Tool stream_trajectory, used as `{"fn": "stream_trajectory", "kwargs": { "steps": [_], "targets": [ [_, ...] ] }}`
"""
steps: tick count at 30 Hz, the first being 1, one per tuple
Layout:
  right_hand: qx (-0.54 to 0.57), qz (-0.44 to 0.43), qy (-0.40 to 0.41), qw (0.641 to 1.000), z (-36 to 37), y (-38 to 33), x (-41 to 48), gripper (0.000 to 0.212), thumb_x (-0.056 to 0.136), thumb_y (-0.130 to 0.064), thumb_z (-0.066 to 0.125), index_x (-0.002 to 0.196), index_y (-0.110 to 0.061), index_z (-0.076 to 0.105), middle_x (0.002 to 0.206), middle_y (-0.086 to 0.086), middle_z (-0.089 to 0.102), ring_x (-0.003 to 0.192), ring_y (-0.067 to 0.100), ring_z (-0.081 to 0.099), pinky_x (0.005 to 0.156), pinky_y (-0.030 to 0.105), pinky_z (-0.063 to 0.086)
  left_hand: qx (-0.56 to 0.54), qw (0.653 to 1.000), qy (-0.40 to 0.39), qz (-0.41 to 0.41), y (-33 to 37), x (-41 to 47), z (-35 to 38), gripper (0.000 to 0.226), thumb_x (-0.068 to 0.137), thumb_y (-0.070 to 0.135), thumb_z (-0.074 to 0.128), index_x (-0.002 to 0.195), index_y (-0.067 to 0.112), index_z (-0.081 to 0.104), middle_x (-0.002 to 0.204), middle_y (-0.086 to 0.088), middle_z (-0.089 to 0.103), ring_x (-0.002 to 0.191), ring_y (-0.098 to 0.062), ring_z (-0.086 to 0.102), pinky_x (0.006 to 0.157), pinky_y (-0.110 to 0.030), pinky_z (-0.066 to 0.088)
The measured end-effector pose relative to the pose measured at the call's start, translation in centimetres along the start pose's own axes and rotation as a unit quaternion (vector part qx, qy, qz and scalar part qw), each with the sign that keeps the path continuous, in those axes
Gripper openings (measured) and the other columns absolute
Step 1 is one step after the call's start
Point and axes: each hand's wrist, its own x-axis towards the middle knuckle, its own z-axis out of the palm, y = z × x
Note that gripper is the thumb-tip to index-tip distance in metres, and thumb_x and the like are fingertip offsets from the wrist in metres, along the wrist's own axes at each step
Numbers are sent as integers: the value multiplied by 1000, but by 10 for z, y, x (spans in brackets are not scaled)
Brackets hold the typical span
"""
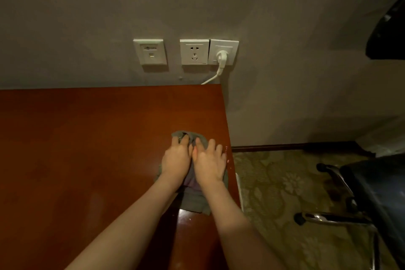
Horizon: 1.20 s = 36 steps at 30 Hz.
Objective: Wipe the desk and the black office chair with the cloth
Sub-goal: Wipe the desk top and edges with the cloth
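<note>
Head view: both hands (192,160) press flat on the cloth (194,199) near the desk (87,149) edge, black chair (377,193) well right.

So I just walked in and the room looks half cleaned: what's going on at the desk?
A person is wiping the reddish-brown desk. Both hands, the left hand and the right hand, press flat side by side on a grey cloth near the desk's right edge. The black office chair stands apart on the carpet to the right, with no hand on it. On the wall behind, a white plug sits in one socket.
</note>
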Motion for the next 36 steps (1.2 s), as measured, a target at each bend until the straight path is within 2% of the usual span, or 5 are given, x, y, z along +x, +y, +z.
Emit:
{"fn": "stream_trajectory", "kwargs": {
  "steps": [6, 11, 16, 25, 36],
  "targets": [
    [45, 62, -2, 997, -13, 52, 1, 37, 89, -23, 60, 126, -19, 60, 107, 20, 58, 89, 40, 55, 70, 46, 48, 52, 995, -23, 79, 52, 8, 26, 42, 101, 31, 32, 138, 12, 40, 132, -13, 44, 99, -33, 60, 76, -37, 49],
    [69, 163, -62, 982, -10, 105, 0, 39, 102, -29, 32, 138, -24, 44, 131, 12, 42, 119, 30, 41, 91, 37, 41, 87, 981, -79, 157, 103, 10, 48, 38, 100, 24, 35, 135, 12, 42, 129, -14, 44, 100, -32, 59, 74, -38, 49],
    [86, 188, -35, 978, -20, 140, -5, 38, 102, -29, 33, 135, -22, 48, 129, 16, 44, 119, 32, 42, 92, 38, 40, 49, 974, -137, 174, 137, 3, 53, 40, 101, 23, 34, 138, 9, 39, 132, -17, 41, 109, -37, 55, 81, -41, 47],
    [258, 97, -6, 961, -61, 89, 9, 35, 99, -26, 43, 131, -19, 56, 115, 20, 56, 107, 35, 56, 89, 35, 41, -132, 984, -73, 99, 80, 20, -8, 37, 97, 28, 44, 130, 14, 54, 129, -16, 55, 120, -32, 49, 91, -31, 38],
    [586, 122, -88, 796, -85, 6, -33, 30, 97, -10, 44, 122, -4, 60, 122, 16, 62, 111, 27, 59, 89, 34, 48, -253, 967, 5, -11, 14, -43, -68, 35, 99, 34, 40, 123, 17, 60, 119, -11, 64, 108, -31, 57, 81, -34, 44]
  ]
}}
